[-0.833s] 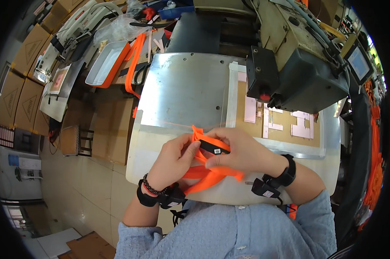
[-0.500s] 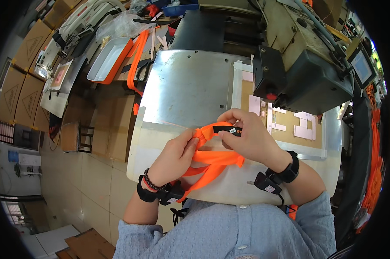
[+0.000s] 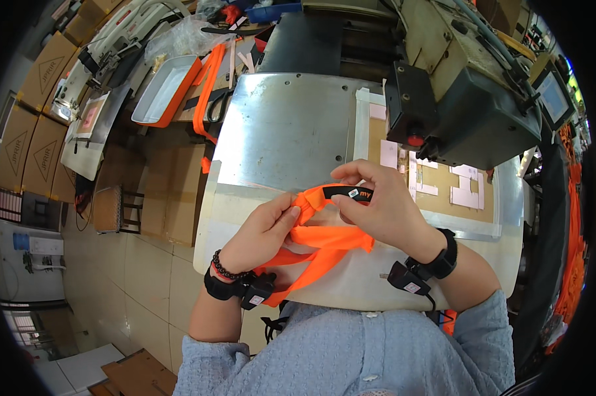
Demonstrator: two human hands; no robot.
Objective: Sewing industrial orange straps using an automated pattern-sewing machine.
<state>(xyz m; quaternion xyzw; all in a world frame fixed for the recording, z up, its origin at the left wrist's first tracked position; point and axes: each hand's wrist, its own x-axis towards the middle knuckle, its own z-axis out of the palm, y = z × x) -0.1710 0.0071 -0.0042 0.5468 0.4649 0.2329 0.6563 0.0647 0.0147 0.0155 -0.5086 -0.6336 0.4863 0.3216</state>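
Note:
An orange fabric strap (image 3: 331,236) is looped and folded between my hands above the near part of the white worktable. My left hand (image 3: 261,228) pinches its gathered end between thumb and fingers. A black label (image 3: 341,192) with lettering and a small white mark lies along the upper part of the strap. My right hand (image 3: 397,208) grips the strap at the label's right end, thumb in front and fingers bent behind. Lower lengths of the strap cross beneath and trail past my left wrist toward the table's front edge.
A sewing machine head (image 3: 469,112) overhangs the right side, above a tan template (image 3: 466,214) with pale pads. A metal plate (image 3: 284,125) covers the table's far left. Beyond stand an orange-rimmed tray (image 3: 167,92), black scissors (image 3: 219,105) and cardboard boxes (image 3: 14,148).
My left hand has shifted slightly left with the gathered end. The right hand has slid a little right, and more of the black label's lettering shows.

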